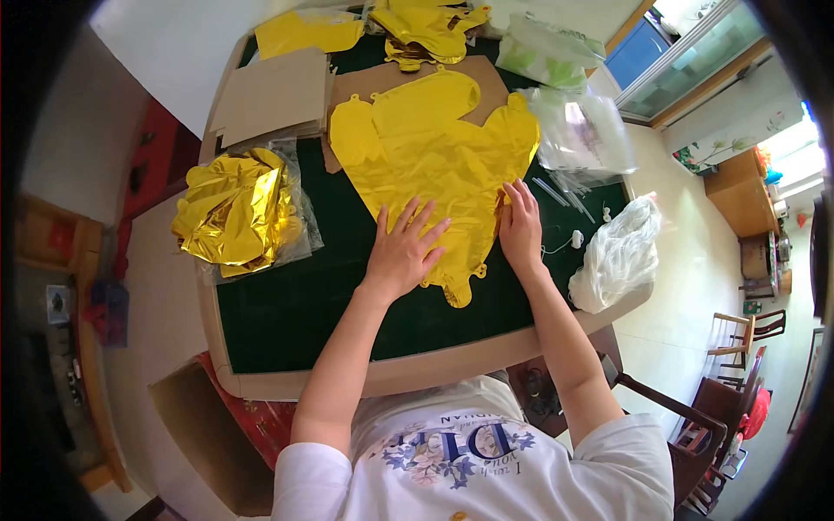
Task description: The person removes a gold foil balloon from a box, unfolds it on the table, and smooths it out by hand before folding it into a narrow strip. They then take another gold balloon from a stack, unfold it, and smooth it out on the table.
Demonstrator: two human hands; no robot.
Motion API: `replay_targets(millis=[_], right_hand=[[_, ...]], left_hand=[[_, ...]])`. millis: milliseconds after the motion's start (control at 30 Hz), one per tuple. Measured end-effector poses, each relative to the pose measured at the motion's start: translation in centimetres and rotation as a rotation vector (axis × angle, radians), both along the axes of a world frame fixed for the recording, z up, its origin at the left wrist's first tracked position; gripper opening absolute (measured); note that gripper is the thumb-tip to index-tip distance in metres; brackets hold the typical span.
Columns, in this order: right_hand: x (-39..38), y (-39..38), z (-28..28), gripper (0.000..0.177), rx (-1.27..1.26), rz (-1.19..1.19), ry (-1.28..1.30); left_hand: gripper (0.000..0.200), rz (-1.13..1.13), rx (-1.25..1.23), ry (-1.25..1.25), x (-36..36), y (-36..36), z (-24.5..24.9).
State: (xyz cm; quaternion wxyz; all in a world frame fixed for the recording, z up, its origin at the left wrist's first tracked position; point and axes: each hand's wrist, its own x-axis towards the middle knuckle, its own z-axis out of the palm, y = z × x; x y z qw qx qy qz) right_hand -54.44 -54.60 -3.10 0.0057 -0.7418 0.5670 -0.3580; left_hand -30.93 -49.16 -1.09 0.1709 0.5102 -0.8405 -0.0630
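Observation:
A flat gold foil balloon (434, 139) with small tabs along its edge lies over the middle of the green table top, its narrow end towards me. My left hand (401, 247) rests on its lower left part, fingers spread and palm down. At the balloon's lower right edge is my right hand (521, 227), its fingers stretched out and touching the foil, which looks creased there. The right thumb is partly hidden. Under the balloon's far part shows a piece of brown cardboard (347, 84).
Crumpled gold foil (234, 208) in clear plastic lies left, below stacked cardboard sheets (271, 95). More gold foil (426, 26) sits at the far edge. Clear plastic bags (582, 130), thin clear straws (565, 193) and a white plastic bag (615, 256) line the right side.

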Motion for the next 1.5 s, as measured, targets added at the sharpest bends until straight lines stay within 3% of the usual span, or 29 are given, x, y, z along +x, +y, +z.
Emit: replay_targets(millis=[467, 667, 1167, 1267, 1367, 1500], right_hand=[[0.5, 0.0, 0.3, 0.040, -0.019, -0.002, 0.102], [0.6, 0.0, 0.3, 0.039, -0.027, -0.005, 0.106], [0.5, 0.1, 0.3, 0.041, 0.026, -0.032, 0.100], [0.7, 0.3, 0.7, 0.039, 0.011, -0.035, 0.009], [0.6, 0.3, 0.8, 0.033, 0.010, 0.010, 0.115], [0.7, 0.3, 0.8, 0.028, 0.033, -0.007, 0.066]], left_hand=[[0.047, 0.043, -0.028, 0.059, 0.0, 0.3, 0.6], [0.054, -0.124, 0.005, 0.036, -3.4, 1.0, 0.2], [0.059, -0.142, 0.082, -0.066, -3.1, 1.5, 0.2], [0.059, -0.136, 0.078, -0.070, -3.1, 1.5, 0.3], [0.059, -0.133, 0.079, -0.070, -3.2, 1.5, 0.3], [0.061, -0.133, 0.076, -0.061, -3.2, 1.5, 0.1]])
